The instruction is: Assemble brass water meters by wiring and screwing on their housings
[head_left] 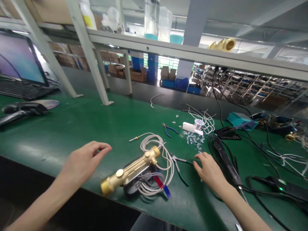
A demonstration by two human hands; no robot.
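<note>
My left hand (85,162) hovers over the green bench at the left, its thumb and index tips together with nothing visible between them. To its right lies a brass valve body (130,170) with round caps, resting against a dark device below it. A coil of grey cable (168,163) with red and blue tags loops around the body, ending in a metal probe (133,139). My right hand (209,168) is held low with thumb and fingers apart, beside green-handled pliers (179,165), nearest one handle end. Just beyond its fingertips sits a pile of small metal clips (194,138).
Blue-handled cutters (169,130), a white spool (199,124) and loose white wires (209,120) lie farther back. A black electric screwdriver (226,160) and black cables occupy the right. A scanner (21,110) and monitor (20,61) stand left; shelf posts (89,54) rise behind.
</note>
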